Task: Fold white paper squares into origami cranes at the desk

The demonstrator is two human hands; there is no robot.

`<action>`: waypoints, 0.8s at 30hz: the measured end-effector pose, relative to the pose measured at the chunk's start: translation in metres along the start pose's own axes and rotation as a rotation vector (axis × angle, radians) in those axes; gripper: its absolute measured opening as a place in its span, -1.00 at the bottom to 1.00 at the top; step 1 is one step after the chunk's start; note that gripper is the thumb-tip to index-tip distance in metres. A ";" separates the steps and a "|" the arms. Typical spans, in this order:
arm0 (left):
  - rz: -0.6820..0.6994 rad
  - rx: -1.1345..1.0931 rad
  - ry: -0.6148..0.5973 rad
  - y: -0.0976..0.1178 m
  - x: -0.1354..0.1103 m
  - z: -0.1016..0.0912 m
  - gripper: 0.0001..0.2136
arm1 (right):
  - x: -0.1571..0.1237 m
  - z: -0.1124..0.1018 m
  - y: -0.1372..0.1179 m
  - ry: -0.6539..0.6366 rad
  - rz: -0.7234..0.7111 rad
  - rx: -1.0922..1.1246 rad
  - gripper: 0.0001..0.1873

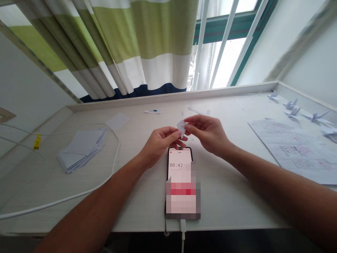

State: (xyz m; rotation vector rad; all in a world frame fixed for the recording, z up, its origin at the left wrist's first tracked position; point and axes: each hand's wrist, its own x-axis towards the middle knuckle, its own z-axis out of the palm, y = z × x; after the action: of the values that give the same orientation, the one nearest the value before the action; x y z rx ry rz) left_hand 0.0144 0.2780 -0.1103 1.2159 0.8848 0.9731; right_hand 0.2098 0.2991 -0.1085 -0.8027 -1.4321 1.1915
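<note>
A small folded piece of white paper [181, 127] is held up between my two hands, above the far end of a phone. My left hand [162, 143] pinches its lower left side between thumb and fingers. On the other side, my right hand [206, 131] grips the upper right edge with thumb and forefinger. The phone [179, 175] lies flat just below, its screen lit with a running-time display and partly pixelated. Several folded paper cranes [292, 111] stand at the far right of the table.
A stack of white paper sheets [81, 149] lies at left, with a loose sheet [116, 120] behind it. A white cable [114, 165] loops across the left side. Written sheets [297, 144] lie at right. A raised edge [173, 95] borders the table [147, 211] below the curtain [158, 35].
</note>
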 end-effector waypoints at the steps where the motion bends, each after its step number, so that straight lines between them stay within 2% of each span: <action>1: 0.009 0.003 0.012 0.000 0.000 0.000 -0.73 | 0.000 0.000 0.000 0.001 0.006 0.001 -0.72; 12: 0.027 -0.004 0.133 -0.002 0.004 0.000 -0.57 | 0.001 -0.002 0.006 -0.040 0.050 0.003 -0.65; 14: 0.074 0.083 0.138 -0.003 0.003 -0.001 -0.55 | 0.000 -0.002 0.005 -0.037 0.048 0.004 -0.64; 17: 0.241 0.330 0.219 -0.005 0.001 0.000 -0.56 | -0.002 0.000 0.004 -0.009 0.030 -0.016 -0.64; 20: 0.389 0.513 0.314 -0.006 -0.003 0.002 -0.71 | -0.003 0.003 0.006 0.003 0.006 -0.002 -0.64; 22: 0.398 0.539 0.329 -0.006 -0.005 0.004 -0.79 | -0.003 0.004 0.008 0.002 -0.004 0.036 -0.62; 24: 0.372 0.517 0.322 -0.005 -0.006 0.005 -0.77 | -0.003 0.004 0.009 0.002 -0.006 0.048 -0.62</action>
State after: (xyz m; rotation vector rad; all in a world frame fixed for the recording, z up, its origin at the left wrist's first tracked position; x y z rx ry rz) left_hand 0.0180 0.2700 -0.1142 1.7353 1.2406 1.3106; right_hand 0.2054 0.2975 -0.1183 -0.7659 -1.3983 1.2156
